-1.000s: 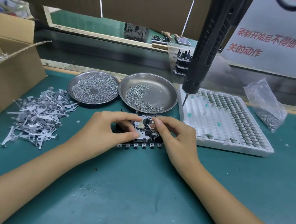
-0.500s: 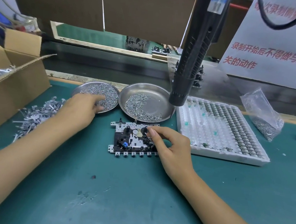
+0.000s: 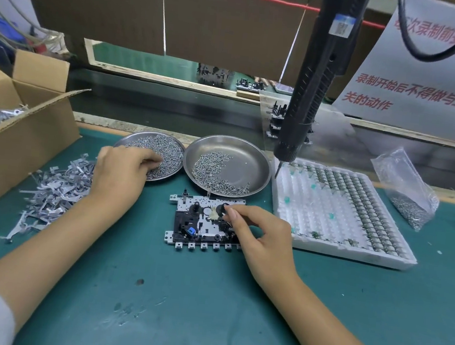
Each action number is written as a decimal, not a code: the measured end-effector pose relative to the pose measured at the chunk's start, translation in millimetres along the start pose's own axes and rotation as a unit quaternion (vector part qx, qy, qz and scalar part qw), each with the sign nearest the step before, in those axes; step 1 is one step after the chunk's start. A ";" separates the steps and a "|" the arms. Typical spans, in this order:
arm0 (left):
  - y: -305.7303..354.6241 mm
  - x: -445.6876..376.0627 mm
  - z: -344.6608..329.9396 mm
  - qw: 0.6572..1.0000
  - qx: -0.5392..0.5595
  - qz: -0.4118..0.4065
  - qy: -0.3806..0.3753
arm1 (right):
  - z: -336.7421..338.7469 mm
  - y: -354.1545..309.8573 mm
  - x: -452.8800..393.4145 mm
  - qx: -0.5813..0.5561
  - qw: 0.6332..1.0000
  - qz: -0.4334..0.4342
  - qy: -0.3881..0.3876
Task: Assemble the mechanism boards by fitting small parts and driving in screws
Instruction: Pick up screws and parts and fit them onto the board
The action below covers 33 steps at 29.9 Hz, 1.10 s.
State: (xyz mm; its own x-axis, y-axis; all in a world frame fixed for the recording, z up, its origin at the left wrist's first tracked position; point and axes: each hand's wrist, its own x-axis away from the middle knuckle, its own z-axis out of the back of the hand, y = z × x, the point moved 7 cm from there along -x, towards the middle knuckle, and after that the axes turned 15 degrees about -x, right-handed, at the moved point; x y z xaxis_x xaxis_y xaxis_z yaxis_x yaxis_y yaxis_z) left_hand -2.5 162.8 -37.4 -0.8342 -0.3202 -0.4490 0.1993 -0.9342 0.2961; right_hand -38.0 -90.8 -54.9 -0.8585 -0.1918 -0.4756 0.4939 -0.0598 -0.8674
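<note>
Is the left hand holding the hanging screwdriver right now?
No. The left hand reaches into the left screw dish, while the hanging screwdriver dangles untouched above the white tray.

Flat white metal mechanism board with black plastic parts [image 3: 201, 223] lies on the green mat, one blue piece near its front left, a row of small tabs along the near edge. Behind it, two round steel dishes sit side by side: left dish [image 3: 166, 152] thick with small silver screws, right dish [image 3: 252, 166] holding a thinner scatter across its front.
</note>
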 end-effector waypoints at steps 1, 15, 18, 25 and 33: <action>0.0 0.1 0.6 1.000 0.020 0.000 0.006 | -0.1 0.0 0.0 -0.002 1.000 -0.002 0.000; 27.0 35.9 6.5 0.936 0.348 0.040 -0.024 | -2.4 -21.1 -23.4 0.079 0.994 0.077 0.016; 35.3 44.1 1.9 0.907 0.416 0.047 -0.033 | -11.3 -11.3 -61.1 0.163 0.986 -0.007 -0.024; 41.7 54.6 -5.3 0.886 0.459 0.055 -0.043 | -30.0 38.1 -99.4 0.405 0.870 -0.230 -0.162; 46.6 56.0 -2.2 0.890 0.452 0.034 -0.038 | -26.5 34.3 -100.1 0.372 0.894 -0.219 -0.119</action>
State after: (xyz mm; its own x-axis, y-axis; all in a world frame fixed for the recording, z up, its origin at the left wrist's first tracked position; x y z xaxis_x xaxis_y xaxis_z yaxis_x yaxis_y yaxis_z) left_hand -38.8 101.0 -50.6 -0.8756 -0.3276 -0.3550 -0.2155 -0.3926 0.8941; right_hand 61.3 -47.7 -40.9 -0.9822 -0.1878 0.0067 0.1487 -0.7983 -0.5837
